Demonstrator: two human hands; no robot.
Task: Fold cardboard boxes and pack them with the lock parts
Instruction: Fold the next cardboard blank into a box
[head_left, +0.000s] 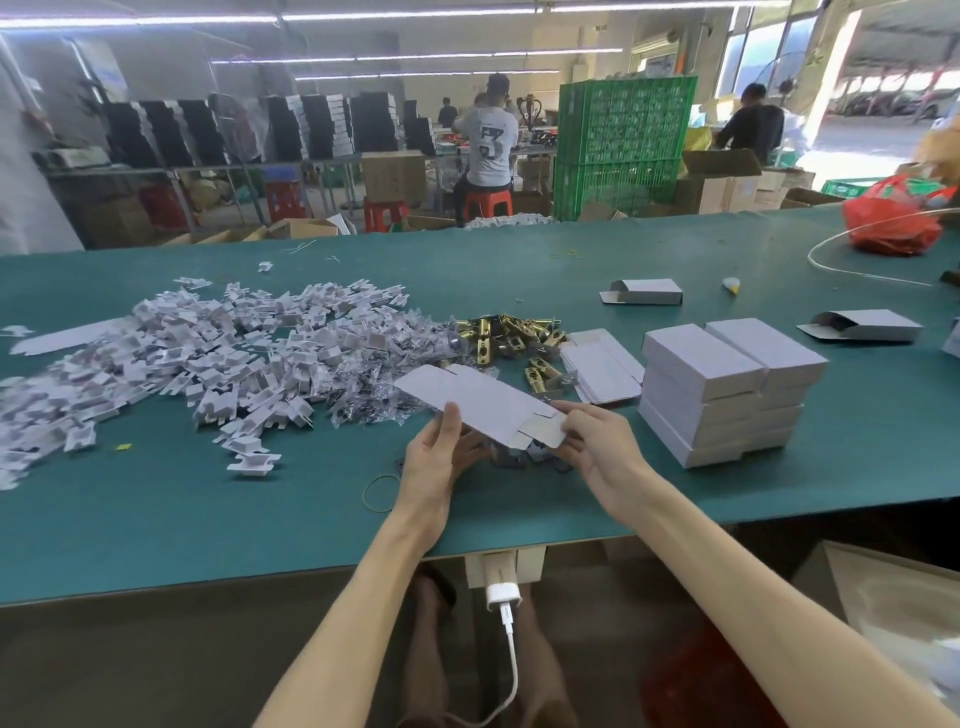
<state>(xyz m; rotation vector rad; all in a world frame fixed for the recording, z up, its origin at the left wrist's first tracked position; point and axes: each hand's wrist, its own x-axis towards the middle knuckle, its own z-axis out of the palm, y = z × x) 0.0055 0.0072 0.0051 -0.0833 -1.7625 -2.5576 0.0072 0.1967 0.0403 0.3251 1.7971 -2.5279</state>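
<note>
Both hands are holding a flat, unfolded white cardboard box blank (475, 397) just above the near middle of the green tabletop (182, 525). The left hand (439, 460) is gripping its near edge, thumb lying on top and fingers curling underneath. The right hand (597, 447) is pinching the flap at the blank's right end. Just beyond the blank, a pile of brass lock parts (511, 338) is lying beside a stack of flat white box blanks (602, 376). To the right, a block of closed white cardboard boxes (727, 389) is standing in stacked rows. To the left, a wide heap of small white cardboard inserts (208, 353) is spreading across the tabletop, with clear bags of small dark parts (374, 387) lying at its right edge.
</note>
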